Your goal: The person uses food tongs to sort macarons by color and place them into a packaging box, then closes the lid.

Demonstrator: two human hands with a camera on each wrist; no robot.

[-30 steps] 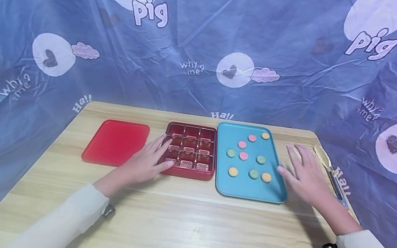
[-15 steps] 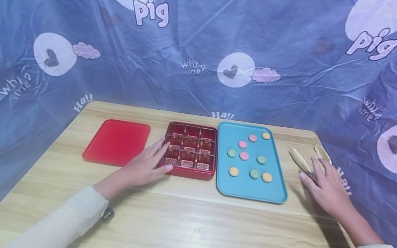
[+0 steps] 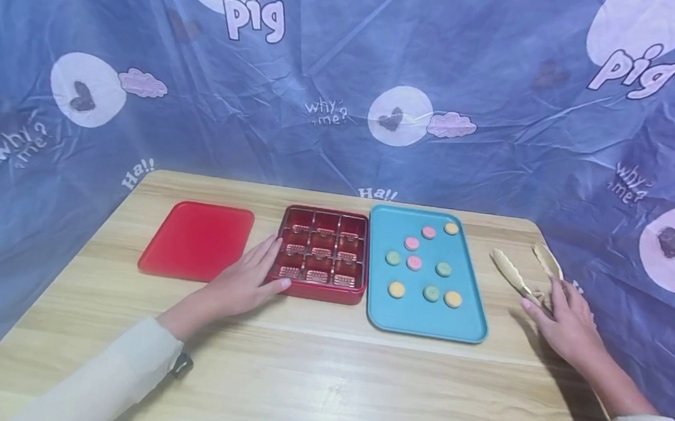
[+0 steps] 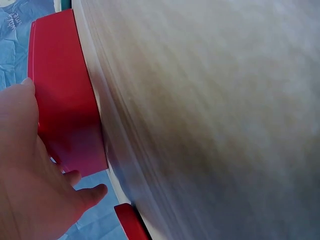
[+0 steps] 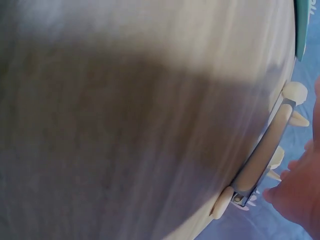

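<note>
My left hand (image 3: 241, 282) rests at the left side of a red box (image 3: 320, 293) with a clear divided insert; its fingers lie fairly straight along the edge. In the left wrist view the thumb reaches the rim of the box (image 4: 65, 90), other fingers near its corner. My right hand (image 3: 570, 328) is over the handle end of gold food tongs (image 3: 509, 270), thumb and fingers spread across the two arms. The right wrist view has the tongs (image 5: 265, 147) lying on the table, with the right hand (image 5: 300, 190) close above, fingers not curled round them.
Right of the box lies a blue tray (image 3: 424, 324) bearing several macarons, such as a pink macaron (image 3: 414, 263), a green macaron (image 3: 444, 269) and a yellow macaron (image 3: 453, 299). A red lid (image 3: 197, 241) lies flat at the left of the wooden table (image 3: 320, 385). Patterned blue cloth (image 3: 329, 47) stands behind.
My right hand has moved rightward from beside the blue tray to the tongs, bringing both tong arms into view. The left hand has stayed nearly still at the box.
</note>
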